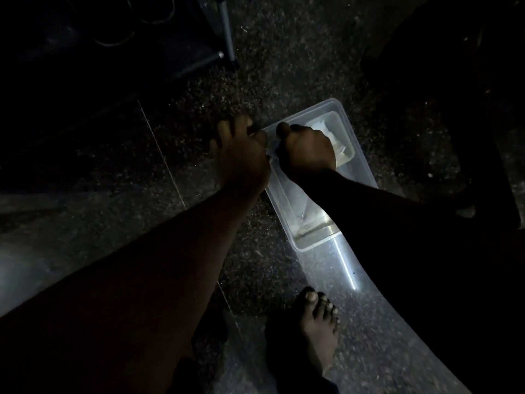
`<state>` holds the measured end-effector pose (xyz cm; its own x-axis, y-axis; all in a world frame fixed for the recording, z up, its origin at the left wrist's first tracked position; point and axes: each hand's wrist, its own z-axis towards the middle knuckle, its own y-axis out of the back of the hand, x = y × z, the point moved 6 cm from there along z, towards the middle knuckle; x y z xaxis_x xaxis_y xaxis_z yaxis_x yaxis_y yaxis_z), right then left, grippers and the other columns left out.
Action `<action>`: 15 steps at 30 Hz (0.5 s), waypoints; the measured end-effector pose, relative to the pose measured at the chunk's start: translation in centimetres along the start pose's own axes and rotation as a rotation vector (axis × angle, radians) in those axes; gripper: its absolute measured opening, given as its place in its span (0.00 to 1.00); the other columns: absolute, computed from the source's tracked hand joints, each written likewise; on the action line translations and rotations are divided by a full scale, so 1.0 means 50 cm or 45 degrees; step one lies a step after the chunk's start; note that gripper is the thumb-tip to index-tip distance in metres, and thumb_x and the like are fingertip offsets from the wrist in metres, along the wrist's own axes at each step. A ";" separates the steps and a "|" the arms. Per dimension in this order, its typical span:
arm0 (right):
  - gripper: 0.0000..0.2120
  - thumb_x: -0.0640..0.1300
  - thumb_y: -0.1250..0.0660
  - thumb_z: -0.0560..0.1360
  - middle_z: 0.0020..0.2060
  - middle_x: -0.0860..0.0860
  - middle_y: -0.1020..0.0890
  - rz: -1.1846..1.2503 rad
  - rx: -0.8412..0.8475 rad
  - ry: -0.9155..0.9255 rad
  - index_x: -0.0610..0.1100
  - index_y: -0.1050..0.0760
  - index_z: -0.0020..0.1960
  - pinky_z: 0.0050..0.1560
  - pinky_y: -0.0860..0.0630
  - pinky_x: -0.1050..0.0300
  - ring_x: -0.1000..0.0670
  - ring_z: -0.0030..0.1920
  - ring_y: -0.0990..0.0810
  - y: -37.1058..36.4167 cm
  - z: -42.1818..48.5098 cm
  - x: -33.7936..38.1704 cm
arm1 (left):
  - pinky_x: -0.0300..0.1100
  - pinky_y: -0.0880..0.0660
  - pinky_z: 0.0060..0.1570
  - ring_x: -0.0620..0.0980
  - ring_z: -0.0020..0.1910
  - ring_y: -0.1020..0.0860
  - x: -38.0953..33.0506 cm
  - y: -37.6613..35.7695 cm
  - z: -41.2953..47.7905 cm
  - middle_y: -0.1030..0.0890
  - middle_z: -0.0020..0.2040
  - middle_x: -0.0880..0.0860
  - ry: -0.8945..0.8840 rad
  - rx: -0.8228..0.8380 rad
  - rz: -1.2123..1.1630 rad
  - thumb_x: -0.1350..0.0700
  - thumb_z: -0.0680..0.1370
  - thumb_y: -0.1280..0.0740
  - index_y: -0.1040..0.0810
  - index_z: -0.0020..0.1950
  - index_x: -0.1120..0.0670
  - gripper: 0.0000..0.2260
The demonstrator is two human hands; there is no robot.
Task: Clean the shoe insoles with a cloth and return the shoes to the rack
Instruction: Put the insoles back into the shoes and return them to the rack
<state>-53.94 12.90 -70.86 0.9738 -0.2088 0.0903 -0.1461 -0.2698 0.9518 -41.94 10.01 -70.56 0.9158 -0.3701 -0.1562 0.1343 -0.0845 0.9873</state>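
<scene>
Dimly lit, a white cloth [338, 137] lies at the far end of a clear plastic tub [312, 243] on a speckled floor [284, 66]. The right hand [305, 149] is curled in a fist around the cloth's near edge. The left hand [241, 155] sits at the tub's left rim with fingers splayed; what it grips cannot be told. A bare foot [315, 331] stands near, and a metal rack [225, 29] stands far left.

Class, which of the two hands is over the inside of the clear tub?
The right hand, a curled fist over the inside of the clear tub, beside the white cloth. The left hand lies at its outer rim, fingers spread.
</scene>
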 end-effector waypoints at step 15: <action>0.23 0.50 0.30 0.76 0.62 0.43 0.22 0.226 -0.069 0.007 0.45 0.27 0.69 0.38 0.31 0.51 0.36 0.50 0.17 0.040 -0.029 -0.030 | 0.53 0.30 0.55 0.61 0.58 0.26 -0.008 0.000 0.001 0.24 0.60 0.57 -0.161 0.153 -0.058 0.50 0.74 0.39 0.25 0.55 0.52 0.12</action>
<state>-55.41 14.05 -68.66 0.9344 -0.2435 0.2599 -0.3066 -0.1784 0.9350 -42.34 10.11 -70.48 0.8537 -0.4763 -0.2104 0.1215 -0.2107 0.9700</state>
